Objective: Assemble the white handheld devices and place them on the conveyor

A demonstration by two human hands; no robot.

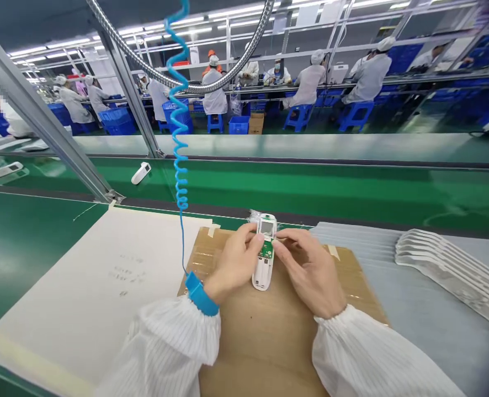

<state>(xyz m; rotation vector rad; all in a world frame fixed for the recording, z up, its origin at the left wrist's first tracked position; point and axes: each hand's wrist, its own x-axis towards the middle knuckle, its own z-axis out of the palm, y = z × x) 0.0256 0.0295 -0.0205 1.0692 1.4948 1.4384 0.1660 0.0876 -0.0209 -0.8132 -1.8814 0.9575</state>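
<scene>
A white handheld device housing stands out against the brown cardboard, with a green circuit board and a small grey screen showing in its upper half. My left hand grips its left edge, thumb near the board. On the other side my right hand has its thumb and forefinger against the right edge, by the board and screen. Both hands are closed on the housing. A blue wrist strap with a coiled cord is on my left wrist. Clear plastic film shows behind the housing.
Taped cardboard lies under my hands, a white sheet to its left. Stacked white plastic trays stand at right. Beyond runs a green conveyor belt carrying white devices. A metal post rises at left; co-workers sit behind.
</scene>
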